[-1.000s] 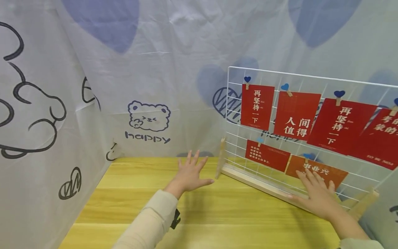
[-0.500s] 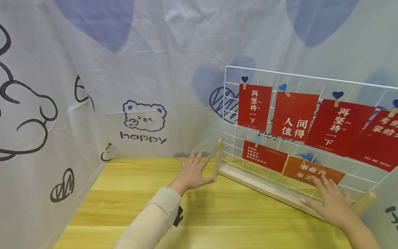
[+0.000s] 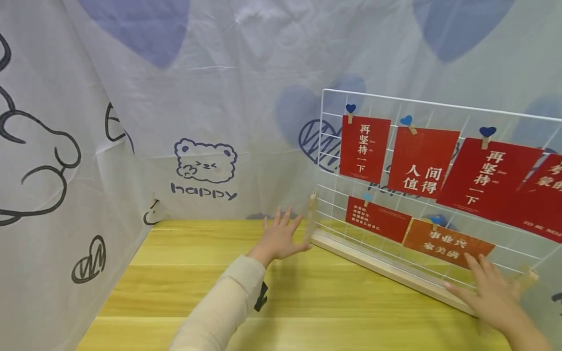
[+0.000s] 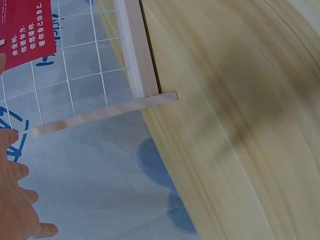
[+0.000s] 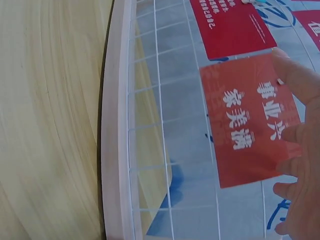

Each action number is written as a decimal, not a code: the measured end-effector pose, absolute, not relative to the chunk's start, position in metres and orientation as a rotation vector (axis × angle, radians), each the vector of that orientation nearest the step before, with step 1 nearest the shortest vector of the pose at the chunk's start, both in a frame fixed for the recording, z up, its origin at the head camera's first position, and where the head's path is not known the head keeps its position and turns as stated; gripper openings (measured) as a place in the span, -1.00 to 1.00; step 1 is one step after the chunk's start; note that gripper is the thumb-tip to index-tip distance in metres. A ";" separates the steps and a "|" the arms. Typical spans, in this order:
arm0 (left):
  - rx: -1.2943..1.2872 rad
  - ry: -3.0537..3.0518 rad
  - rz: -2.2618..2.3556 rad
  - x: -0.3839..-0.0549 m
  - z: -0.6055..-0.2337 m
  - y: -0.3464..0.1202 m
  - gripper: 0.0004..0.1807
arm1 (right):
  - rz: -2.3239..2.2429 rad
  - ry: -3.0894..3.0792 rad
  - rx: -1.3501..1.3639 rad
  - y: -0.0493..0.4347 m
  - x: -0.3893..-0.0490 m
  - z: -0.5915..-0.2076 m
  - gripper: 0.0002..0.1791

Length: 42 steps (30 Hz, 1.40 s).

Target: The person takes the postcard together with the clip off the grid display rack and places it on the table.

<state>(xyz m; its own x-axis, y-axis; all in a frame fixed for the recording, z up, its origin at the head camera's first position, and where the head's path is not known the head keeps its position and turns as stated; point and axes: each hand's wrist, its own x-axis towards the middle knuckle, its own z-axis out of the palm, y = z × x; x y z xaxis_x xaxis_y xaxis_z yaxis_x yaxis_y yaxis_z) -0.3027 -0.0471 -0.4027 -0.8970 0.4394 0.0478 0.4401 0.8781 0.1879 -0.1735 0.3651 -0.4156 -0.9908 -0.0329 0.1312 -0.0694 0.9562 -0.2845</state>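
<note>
A white wire grid rack (image 3: 395, 99) stands on a wooden base (image 3: 386, 270), with red cards (image 3: 364, 168) clipped to it. My left hand (image 3: 277, 239) hovers with spread fingers beside the rack's left wooden foot (image 3: 311, 217). Whether the thumb touches that foot, I cannot tell. Near the lower right of the grid is my right hand (image 3: 496, 295), fingers apart and holding nothing. Its fingertips overlap the corner of an orange card (image 3: 414, 240) in the head view. The right wrist view has that hand (image 5: 305, 160) partly covering the same card (image 5: 225, 160).
Heart-topped clips (image 3: 351, 108) hold the cards along the grid. Below lies a yellow wood-grain table (image 3: 197, 292). A pale printed cloth (image 3: 259, 122) hangs behind it and on the left. A small dark object (image 3: 261, 297) shows under the left sleeve.
My right hand has slid right and down, away from the orange card's middle, uncovering its lettering. The left hand has shifted slightly right toward the rack's foot. The cards stay put.
</note>
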 end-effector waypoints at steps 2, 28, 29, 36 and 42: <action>-0.721 -3.038 -0.297 -0.305 -0.402 -0.044 -0.09 | 0.423 -2.970 0.049 0.369 -0.172 -0.416 -0.05; -0.751 -3.060 -0.299 -0.331 -0.398 -0.016 -0.10 | 0.406 -2.837 -0.205 0.409 -0.159 -0.419 -0.06; -0.753 -3.057 -0.297 -0.332 -0.398 -0.015 -0.09 | 0.411 -2.831 -0.200 0.410 -0.159 -0.418 -0.06; -0.745 -3.064 -0.277 -0.339 -0.395 -0.007 -0.10 | 0.409 -2.780 -0.139 0.414 -0.159 -0.420 -0.08; -0.720 -3.080 -0.286 -0.345 -0.395 -0.004 -0.12 | 0.479 -2.719 -0.134 0.415 -0.155 -0.424 -0.11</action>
